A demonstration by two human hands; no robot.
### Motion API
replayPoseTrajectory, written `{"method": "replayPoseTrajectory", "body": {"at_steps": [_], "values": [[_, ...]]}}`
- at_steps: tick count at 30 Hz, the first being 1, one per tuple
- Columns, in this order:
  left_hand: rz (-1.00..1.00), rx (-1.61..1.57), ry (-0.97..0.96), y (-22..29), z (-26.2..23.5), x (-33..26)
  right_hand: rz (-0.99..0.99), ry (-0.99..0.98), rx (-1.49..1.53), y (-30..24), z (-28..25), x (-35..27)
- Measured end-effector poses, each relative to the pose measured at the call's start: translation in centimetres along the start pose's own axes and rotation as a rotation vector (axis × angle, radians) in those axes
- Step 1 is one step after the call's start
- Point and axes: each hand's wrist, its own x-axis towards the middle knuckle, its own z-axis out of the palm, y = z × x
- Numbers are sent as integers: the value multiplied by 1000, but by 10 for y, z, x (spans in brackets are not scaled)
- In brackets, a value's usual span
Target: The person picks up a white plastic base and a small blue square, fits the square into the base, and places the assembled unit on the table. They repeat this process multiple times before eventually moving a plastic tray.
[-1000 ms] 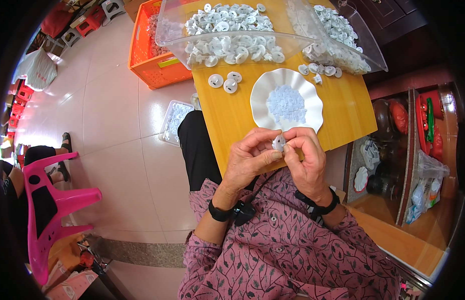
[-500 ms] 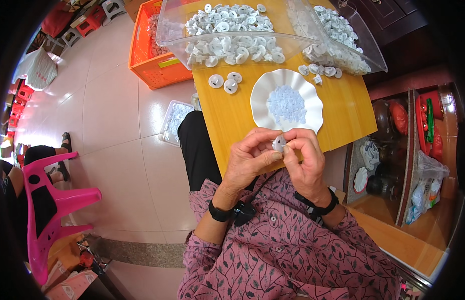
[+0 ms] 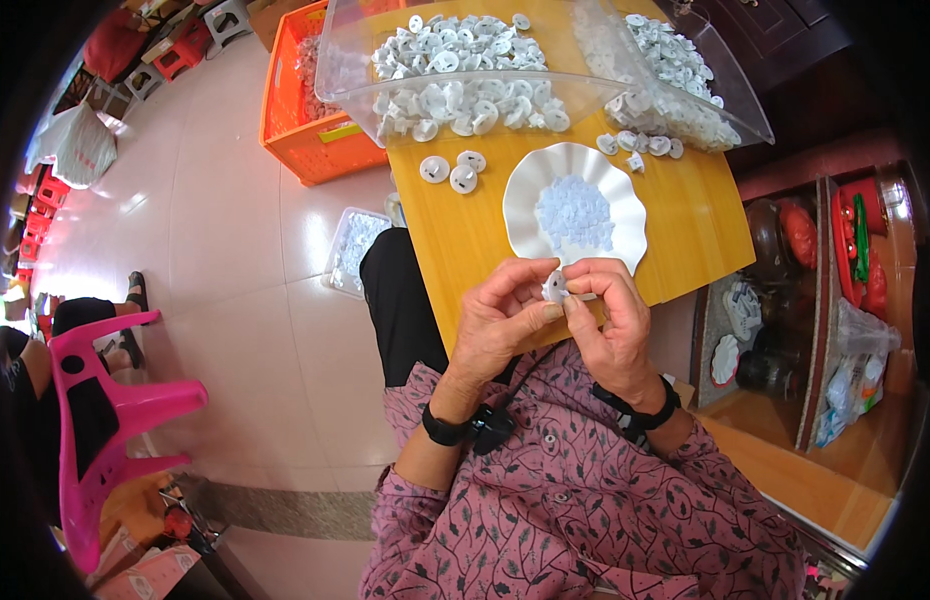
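Over the table's near edge I hold a small white round plastic piece with dark slots. My left hand pinches it between thumb and fingers. My right hand is closed in a pinch at its right side, touching it; whether a smaller part is between those fingertips is hidden. Just beyond both hands stands a white wavy-rimmed plate, with many small pale-blue flat pieces heaped in it. Three white round discs lie left of the plate. Several similar white pieces lie to its upper right.
Two clear plastic bins full of white round pieces stand at the far side of the yellow table. An orange crate is beyond on the left. A pink chair with a seated person is far left; shelves stand right.
The white piece has tilted slightly between my fingertips. My hands keep nearly the same place and grip, while the whole view has shifted a little.
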Motion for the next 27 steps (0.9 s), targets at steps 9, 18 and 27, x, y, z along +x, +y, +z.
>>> {"method": "replayPoseTrajectory", "body": {"at_steps": [9, 18, 27], "values": [[113, 175, -42, -1, -2, 2, -6, -24, -61, -5, -3, 2], [144, 92, -5, -3, 5, 0, -11, 70, -10, -12, 1, 0], [150, 109, 17, -5, 5, -1, -8, 42, -34, -12, -1, -1]]}}
